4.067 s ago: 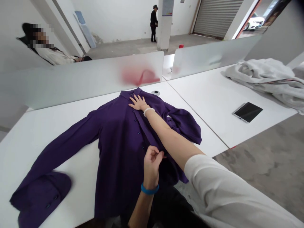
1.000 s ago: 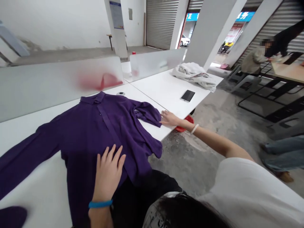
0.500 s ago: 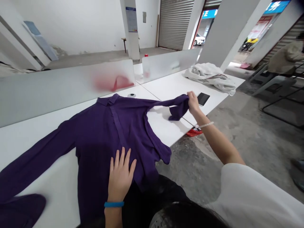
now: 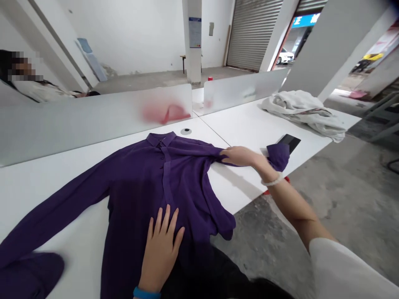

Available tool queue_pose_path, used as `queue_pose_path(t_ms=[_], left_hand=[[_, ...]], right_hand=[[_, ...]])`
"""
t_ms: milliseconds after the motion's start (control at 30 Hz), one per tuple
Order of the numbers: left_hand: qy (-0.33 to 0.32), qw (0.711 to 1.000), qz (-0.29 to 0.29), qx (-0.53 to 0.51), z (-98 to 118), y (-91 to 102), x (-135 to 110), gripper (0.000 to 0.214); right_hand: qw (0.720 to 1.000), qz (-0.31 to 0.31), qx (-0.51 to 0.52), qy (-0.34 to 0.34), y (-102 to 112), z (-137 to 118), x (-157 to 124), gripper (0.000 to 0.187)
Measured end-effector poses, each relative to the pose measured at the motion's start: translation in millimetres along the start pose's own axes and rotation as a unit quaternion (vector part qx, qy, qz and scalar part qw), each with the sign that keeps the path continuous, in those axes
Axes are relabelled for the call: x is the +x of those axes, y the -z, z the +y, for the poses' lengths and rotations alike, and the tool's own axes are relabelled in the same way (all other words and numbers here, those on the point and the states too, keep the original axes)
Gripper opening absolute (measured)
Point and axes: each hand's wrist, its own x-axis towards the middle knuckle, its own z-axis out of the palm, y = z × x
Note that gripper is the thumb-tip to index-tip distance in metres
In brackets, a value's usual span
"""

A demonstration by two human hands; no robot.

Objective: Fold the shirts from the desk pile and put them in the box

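A purple long-sleeved button shirt [image 4: 140, 195] lies face up on a white table [image 4: 75, 232], collar pointing away from the person. The left hand [image 4: 160, 251], open with fingers spread, presses flat on the shirt's front, seemingly pinning the body against sliding. The right hand [image 4: 240, 155], also open, not clenched, lies palm down along the sleeve [image 4: 190, 151], arm outstretched, apparently keeping that sleeve straight. Its cuff [image 4: 278, 157] bunches past the wrist. Just beyond the cuff sits a black tablet [image 4: 291, 141], and farther from the hand, a crumpled white cloth [image 4: 304, 114]
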Motion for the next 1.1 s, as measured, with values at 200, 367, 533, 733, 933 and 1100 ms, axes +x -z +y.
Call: queue_pose_path(t_ms=[200, 367, 533, 733, 933, 1100], left_hand=[[0.001, 1.0, 0.017, 0.023, 2.0, -0.2, -1.0, 0.052], [0.013, 0.999, 0.027, 0.041, 9.9, 2.1, -5.7, 0.056], [0.016, 0.996, 0.059, 0.072, 17.8, -5.9, -9.4, 0.057], [0.05, 0.996, 0.067, 0.03, 30.7, -10.8, 3.2, 0.057], [0.081, 0.992, 0.091, -0.036, 34.3, -5.5, 9.1, 0.049], [0.174, 0.976, 0.093, -0.09, 29.8, 7.7, 29.5, 0.028]], right_hand=[[0.975, -0.189, -0.009, 0.12, -84.0, -115.0, 136.2, 0.05], [0.967, -0.251, -0.001, 0.032, -141.3, -152.4, 215.3, 0.058], [0.966, -0.26, 0.0, 0.001, -173.9, -152.0, 261.1, 0.074], [0.983, -0.181, 0.008, 0.016, -187.1, -147.4, 272.1, 0.07], [0.999, -0.05, -0.008, 0.001, -184.7, -146.8, 257.0, 0.055], [0.998, -0.035, -0.024, -0.036, -188.0, -147.4, 262.6, 0.047]])
